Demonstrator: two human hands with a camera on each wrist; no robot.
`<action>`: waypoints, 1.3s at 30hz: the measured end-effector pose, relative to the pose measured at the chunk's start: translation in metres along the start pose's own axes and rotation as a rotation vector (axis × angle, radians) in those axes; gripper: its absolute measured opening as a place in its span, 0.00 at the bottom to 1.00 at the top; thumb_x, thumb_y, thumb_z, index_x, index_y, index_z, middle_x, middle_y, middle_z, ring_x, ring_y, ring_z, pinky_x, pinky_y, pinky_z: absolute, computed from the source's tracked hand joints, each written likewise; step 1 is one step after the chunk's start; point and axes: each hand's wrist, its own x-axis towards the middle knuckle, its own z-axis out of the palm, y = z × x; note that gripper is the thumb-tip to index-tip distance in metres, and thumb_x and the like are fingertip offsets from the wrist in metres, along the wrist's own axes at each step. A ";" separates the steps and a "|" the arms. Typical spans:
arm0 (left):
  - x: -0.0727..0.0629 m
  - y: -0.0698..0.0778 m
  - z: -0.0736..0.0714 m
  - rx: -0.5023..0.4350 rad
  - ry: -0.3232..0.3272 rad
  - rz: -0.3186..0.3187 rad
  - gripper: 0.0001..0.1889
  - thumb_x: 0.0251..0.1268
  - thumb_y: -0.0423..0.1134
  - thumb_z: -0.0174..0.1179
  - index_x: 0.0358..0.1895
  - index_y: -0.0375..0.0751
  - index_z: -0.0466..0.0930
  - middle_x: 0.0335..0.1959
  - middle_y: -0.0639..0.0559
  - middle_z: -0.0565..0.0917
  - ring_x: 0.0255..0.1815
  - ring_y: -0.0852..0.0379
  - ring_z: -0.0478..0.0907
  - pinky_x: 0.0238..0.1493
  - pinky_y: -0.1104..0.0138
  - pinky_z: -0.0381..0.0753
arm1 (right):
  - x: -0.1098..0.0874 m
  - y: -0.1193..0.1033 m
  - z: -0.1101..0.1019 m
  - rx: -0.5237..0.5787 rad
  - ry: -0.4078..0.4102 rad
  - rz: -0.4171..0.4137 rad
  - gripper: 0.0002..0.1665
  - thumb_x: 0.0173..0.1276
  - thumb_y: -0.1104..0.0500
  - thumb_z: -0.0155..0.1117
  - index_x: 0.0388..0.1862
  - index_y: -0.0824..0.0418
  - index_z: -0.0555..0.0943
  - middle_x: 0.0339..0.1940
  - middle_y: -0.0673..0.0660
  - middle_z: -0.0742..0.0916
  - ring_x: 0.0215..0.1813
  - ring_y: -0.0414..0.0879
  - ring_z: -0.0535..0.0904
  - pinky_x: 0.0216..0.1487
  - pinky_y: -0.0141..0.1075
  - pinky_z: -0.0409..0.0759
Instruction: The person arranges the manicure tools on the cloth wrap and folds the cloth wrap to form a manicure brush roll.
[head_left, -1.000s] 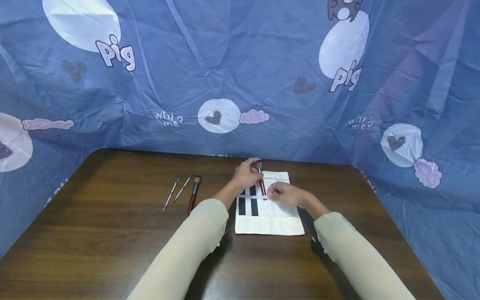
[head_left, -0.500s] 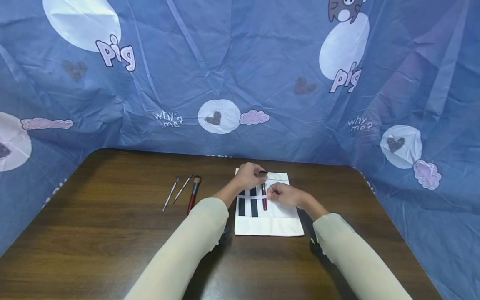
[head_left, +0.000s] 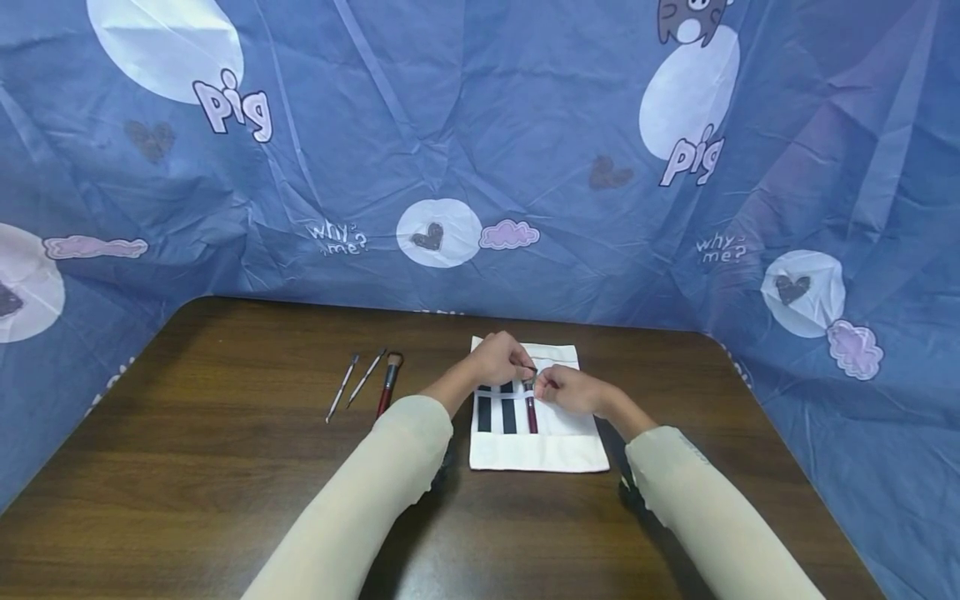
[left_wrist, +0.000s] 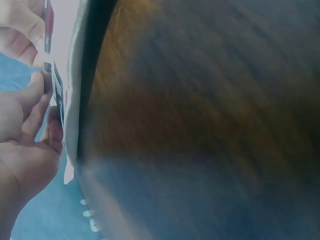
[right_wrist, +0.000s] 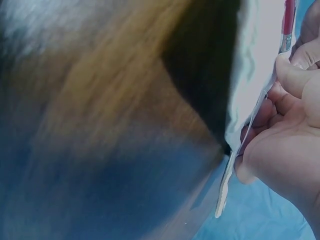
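Note:
A white fabric brush roll (head_left: 540, 454) lies unfolded on the table, with a pale elastic strap (head_left: 489, 394) across it and black bands on its left part. My left hand (head_left: 501, 358) pinches a makeup brush (head_left: 532, 417) near its bristle end, which the fingers partly cover. The red handle passes under the strap and points toward me. Just right of the brush, my right hand (head_left: 573, 389) pinches the strap between thumb and fingers. In the right wrist view the brush's red handle (right_wrist: 288, 17) and silver ferrule show above the fingertips.
Left of the roll on the brown wooden table (head_left: 225, 467) lie a second red-handled brush (head_left: 388, 383) and two thin metal tools (head_left: 342, 387). A blue printed cloth (head_left: 360, 167) hangs behind the table.
My left hand has drawn the brush toward me, so its red handle now reaches well past the strap. My right hand stays at the strap.

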 end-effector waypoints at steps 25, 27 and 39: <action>-0.050 -0.046 -0.070 0.052 0.207 -0.057 0.05 0.68 0.31 0.64 0.41 0.34 0.88 0.37 0.46 0.89 0.41 0.51 0.85 0.48 0.60 0.82 | -0.012 0.008 -0.011 -0.082 0.128 -0.052 0.05 0.69 0.71 0.64 0.38 0.65 0.85 0.33 0.53 0.87 0.38 0.43 0.77 0.45 0.36 0.75; -0.059 -0.055 -0.078 0.059 0.218 -0.068 0.05 0.68 0.31 0.64 0.41 0.34 0.88 0.36 0.46 0.89 0.42 0.50 0.85 0.49 0.58 0.82 | -0.013 0.008 -0.013 -0.121 0.140 -0.082 0.05 0.68 0.71 0.65 0.38 0.64 0.86 0.33 0.52 0.88 0.37 0.43 0.78 0.43 0.36 0.76; -0.120 -0.091 -0.105 0.054 0.230 -0.152 0.05 0.64 0.32 0.68 0.38 0.33 0.85 0.30 0.48 0.88 0.33 0.55 0.83 0.40 0.62 0.80 | -0.031 0.016 -0.016 -0.277 0.186 -0.041 0.07 0.66 0.63 0.74 0.43 0.59 0.88 0.37 0.48 0.88 0.38 0.43 0.77 0.46 0.40 0.77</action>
